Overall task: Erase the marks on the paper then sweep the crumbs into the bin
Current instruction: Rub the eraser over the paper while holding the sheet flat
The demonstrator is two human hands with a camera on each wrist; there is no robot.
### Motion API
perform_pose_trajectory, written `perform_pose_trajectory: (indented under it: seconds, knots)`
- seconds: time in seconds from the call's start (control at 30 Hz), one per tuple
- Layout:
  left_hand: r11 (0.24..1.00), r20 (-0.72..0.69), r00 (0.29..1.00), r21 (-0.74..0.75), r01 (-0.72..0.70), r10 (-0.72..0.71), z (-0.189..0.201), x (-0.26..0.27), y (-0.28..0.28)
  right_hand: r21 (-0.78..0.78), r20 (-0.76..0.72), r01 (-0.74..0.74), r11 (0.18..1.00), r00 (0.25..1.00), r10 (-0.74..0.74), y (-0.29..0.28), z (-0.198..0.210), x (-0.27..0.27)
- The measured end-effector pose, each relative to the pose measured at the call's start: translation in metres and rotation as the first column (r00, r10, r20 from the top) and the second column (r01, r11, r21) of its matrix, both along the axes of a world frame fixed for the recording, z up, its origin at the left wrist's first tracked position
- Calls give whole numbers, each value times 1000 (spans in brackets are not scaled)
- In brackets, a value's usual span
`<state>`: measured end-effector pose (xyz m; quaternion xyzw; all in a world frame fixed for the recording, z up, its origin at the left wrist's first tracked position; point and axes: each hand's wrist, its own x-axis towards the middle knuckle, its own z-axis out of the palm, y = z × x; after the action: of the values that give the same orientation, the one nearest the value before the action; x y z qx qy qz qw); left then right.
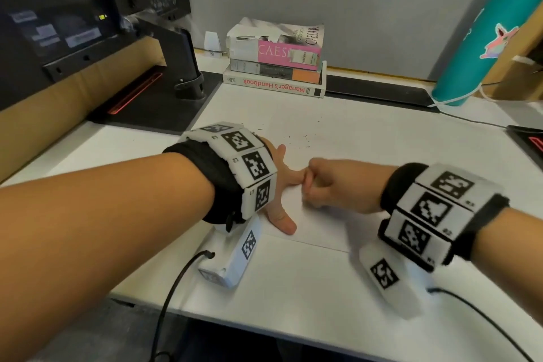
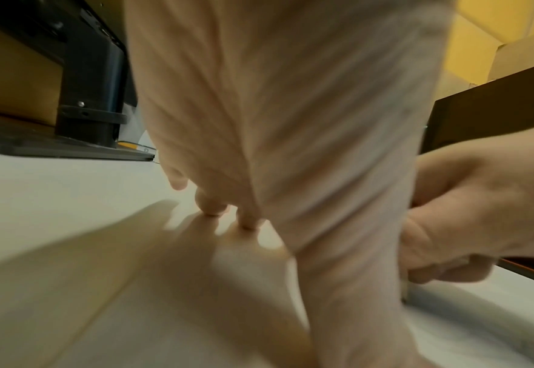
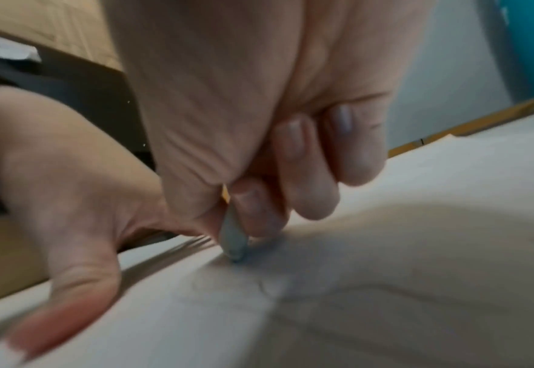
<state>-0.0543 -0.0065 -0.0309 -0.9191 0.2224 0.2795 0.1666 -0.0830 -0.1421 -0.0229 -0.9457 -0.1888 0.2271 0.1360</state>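
Paper (image 1: 317, 214) is spread flat on the white surface (image 1: 293, 288) at the middle of the head view, its near edge running across just below the two hands. It is pinned by the left hand (image 1: 279, 182), whose straight, spread fingers and thumb are pressed flat on the sheet; nothing is held in that grip. In the left wrist view the fingertips (image 2: 212, 206) are seen touching the sheet.

The right hand (image 1: 338, 185) is curled into a tight fist just to the right of the left hand, close enough to touch its index finger. In the right wrist view a small grey-blue eraser (image 3: 232, 239) is pinched between the thumb and the curled fingers, and its tip is pressed onto the sheet. Faint grey pencil marks (image 3: 259, 283) are seen just below the tip, though they are blurred.

Dark crumbs (image 1: 299, 138) are scattered on the sheet above the hands, toward the centre of the frame.

At upper centre a stack of books (image 1: 276, 67) is set against the wall. A teal bottle (image 1: 487, 38) is stood at upper right, and a dark monitor stand (image 1: 182, 62) at upper left. Bands with black-and-white markers are worn on both wrists.
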Motion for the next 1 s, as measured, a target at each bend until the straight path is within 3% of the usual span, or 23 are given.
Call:
perform_pose_trajectory:
  seconds: [0.1,0.17,0.23,0.3,0.43,0.5,0.57,0.63,0.7,0.77,0.83,0.93,1.0]
  knots:
    - [1000,10,1000,0,-7,7,-3,-1,-1,-82,71,-58,995,995,64,3,-2,0]
    - [999,21,999,-41,-33,34,-5,-2,0,-66,15,-148,987,989,149,6,-6,-8]
    - [999,21,999,-29,-29,30,-3,-2,0,-8,-13,-74,997,997,73,0,-3,-4]
    - [1000,18,1000,25,-7,6,1,-2,-3,-36,50,6,999,999,-4,-5,1,4]
    - [1000,2,1000,-22,-3,3,-4,0,-2,-50,42,-141,989,989,143,2,-9,-6]
    - [1000,5,1000,-4,-6,6,-3,0,-4,-4,16,-72,997,997,72,-4,-5,-3]
    - [999,29,1000,45,-6,5,-1,0,-5,-69,80,3,998,997,2,-10,0,4]
    - [1000,31,1000,29,-3,2,-1,-1,-4,-124,114,-63,990,990,77,-5,-3,-1]
    - [1000,17,1000,-1,-6,6,-3,-1,-4,-80,58,-155,985,985,160,-1,-7,-10]
    - [1000,16,1000,14,-6,6,-2,-3,-5,-14,25,-90,996,996,90,-7,-4,-8]
    - [999,30,999,46,-17,16,2,-3,-8,-63,81,0,998,997,5,-13,2,0]
    - [999,31,999,37,-15,14,3,-2,-8,-153,91,-96,984,990,110,-9,-4,-5]
    - [999,23,1000,49,-15,14,3,-3,-8,-71,27,-100,992,994,102,-10,-4,-7]
